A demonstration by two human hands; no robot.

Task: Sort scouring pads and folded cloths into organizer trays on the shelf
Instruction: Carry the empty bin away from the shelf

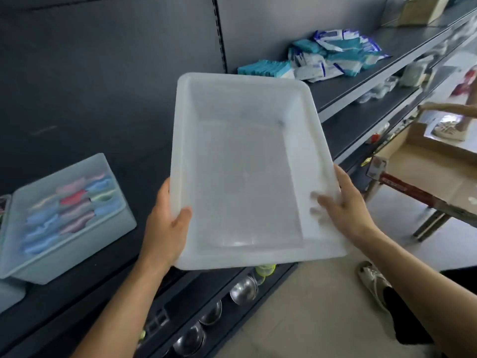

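Observation:
I hold an empty translucent white tray (pixel 240 104) in the air in front of the dark shelf (pixel 85 282), tilted toward me. My left hand (pixel 165 226) grips its left rim with the thumb inside. My right hand (pixel 343 205) grips the right rim, fingers showing through the plastic. On the shelf to the left stands a pale blue organizer tray (pixel 103 241) filled with several folded cloths (pixel 69 205) in blue, pink and red. Farther right on the shelf lies a pile of teal and white packaged pads (pixel 333 56).
Metal bowls (pixel 242 290) line the lower shelf below the tray. An open cardboard box (pixel 428 164) stands on the floor at right, with another person's foot (pixel 449 129) beyond it. My own shoe (pixel 374 282) is on the tiled floor. A cardboard box (pixel 420 9) sits top right.

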